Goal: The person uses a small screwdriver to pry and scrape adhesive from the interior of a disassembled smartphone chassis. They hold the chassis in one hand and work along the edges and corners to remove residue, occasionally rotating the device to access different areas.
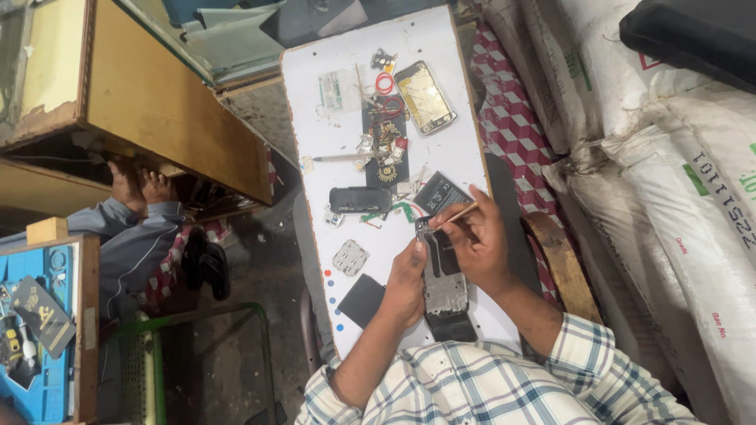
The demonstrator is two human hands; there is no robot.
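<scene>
Grip: your right hand (482,240) pinches a thin tool (454,217); your left hand (405,282) clamps the opened phone (443,283).
Around: battery (438,193), black cover (359,199), keypad (350,257).

Both forearms reach toward twelve o'clock; left hand (405,283) curls with fingers pressed down, right hand (478,240) pinches, wrist bent.

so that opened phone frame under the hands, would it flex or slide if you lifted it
The opened phone frame looks thin and flat, so probably light and fairly stiff. Its exposed inner parts suggest it is fragile. The left hand pins it to the white board, hinting it slides easily.
</scene>
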